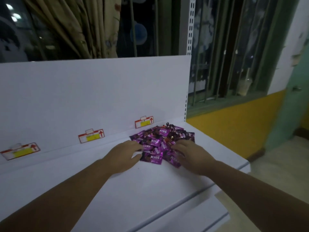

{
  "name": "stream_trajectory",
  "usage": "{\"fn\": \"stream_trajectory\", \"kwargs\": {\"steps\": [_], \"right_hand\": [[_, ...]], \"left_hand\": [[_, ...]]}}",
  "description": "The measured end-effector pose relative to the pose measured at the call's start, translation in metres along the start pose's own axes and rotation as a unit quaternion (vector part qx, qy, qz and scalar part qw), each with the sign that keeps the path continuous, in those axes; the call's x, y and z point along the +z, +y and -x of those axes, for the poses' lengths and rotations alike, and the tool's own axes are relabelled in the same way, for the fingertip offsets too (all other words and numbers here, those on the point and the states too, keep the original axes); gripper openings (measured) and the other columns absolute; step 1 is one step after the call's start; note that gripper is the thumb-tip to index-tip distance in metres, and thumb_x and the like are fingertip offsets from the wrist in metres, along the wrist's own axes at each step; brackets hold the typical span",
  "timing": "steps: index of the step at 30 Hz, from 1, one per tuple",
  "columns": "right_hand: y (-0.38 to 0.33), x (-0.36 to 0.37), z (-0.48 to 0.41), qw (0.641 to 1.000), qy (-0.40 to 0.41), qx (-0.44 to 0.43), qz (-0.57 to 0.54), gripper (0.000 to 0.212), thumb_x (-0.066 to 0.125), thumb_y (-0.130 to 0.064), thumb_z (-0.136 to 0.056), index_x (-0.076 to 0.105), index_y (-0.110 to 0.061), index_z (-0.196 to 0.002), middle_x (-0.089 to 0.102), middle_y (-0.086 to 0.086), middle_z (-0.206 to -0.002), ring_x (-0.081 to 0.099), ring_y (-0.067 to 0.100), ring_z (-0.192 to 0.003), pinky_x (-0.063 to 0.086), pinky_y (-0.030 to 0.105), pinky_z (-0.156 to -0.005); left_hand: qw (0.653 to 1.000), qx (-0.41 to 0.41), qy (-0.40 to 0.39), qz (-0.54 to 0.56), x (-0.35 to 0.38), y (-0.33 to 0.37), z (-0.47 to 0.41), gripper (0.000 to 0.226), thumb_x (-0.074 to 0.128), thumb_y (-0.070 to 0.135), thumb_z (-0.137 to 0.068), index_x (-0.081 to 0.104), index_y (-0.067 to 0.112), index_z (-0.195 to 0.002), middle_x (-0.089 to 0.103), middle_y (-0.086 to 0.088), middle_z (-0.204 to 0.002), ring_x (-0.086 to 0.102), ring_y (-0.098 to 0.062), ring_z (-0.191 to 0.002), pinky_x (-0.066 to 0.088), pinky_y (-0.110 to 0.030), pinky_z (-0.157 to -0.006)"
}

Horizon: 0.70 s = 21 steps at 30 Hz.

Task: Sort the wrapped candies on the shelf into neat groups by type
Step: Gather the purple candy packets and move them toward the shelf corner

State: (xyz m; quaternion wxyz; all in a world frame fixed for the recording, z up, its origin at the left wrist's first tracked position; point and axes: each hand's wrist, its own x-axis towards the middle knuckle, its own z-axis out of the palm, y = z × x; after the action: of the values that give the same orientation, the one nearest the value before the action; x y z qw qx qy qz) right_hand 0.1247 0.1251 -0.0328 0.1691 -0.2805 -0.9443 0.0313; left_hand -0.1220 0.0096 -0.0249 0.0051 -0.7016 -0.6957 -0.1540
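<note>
Wrapped candies (160,141) lie in one loose heap on the white shelf (117,190), toward its far right corner, close to the white back panel (83,97). Most are shiny purple packets printed with KISS; a few darker twist-wrapped pieces (170,126) sit at the far edge of the heap, and the types are mixed together.

Both hands come in from the near side, palms down. The left hand (124,154) rests at the heap's left edge, its fingers fairly straight and touching the purple wrappers, thumb spread out on the near side. The right hand (192,155) covers the heap's near right part with fingers bent down among the packets; I cannot tell whether it pinches one.

Three red-and-white price tags (91,135) with yellow patches are stuck along the foot of the back panel. A barred window (225,64) and a yellow wall (234,128) stand to the right, and a curtain (75,27) hangs behind the panel.
</note>
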Motion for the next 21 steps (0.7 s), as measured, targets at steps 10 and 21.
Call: {"fn": "stream_trajectory", "kwargs": {"steps": [10, 21], "right_hand": [[0.004, 0.012, -0.077, 0.999, -0.022, -0.037, -0.007, 0.029, 0.045, -0.026, -0.094, 0.061, -0.017, -0.116, 0.061, 0.002, -0.111, 0.052, 0.021, -0.105, 0.045, 0.035, -0.093], [-0.017, 0.037, -0.129, 0.997, -0.074, -0.006, -0.011, 0.034, 0.062, -0.031, -0.083, 0.057, -0.020, -0.114, 0.055, 0.002, -0.111, 0.047, 0.021, -0.107, 0.041, 0.034, -0.094]], "left_hand": [[1.000, -0.020, -0.016, -0.001, 0.023, 0.040, -0.023, 0.023, 0.058, 0.035, -0.087, 0.061, 0.030, -0.109, 0.063, 0.011, -0.104, 0.050, 0.000, -0.084, 0.026, -0.005, -0.065], [0.992, -0.070, -0.057, 0.084, 0.020, 0.005, -0.035, 0.028, 0.059, 0.015, -0.077, 0.041, 0.031, -0.065, 0.048, 0.010, -0.069, 0.044, -0.005, -0.064, 0.031, -0.016, -0.055]]}}
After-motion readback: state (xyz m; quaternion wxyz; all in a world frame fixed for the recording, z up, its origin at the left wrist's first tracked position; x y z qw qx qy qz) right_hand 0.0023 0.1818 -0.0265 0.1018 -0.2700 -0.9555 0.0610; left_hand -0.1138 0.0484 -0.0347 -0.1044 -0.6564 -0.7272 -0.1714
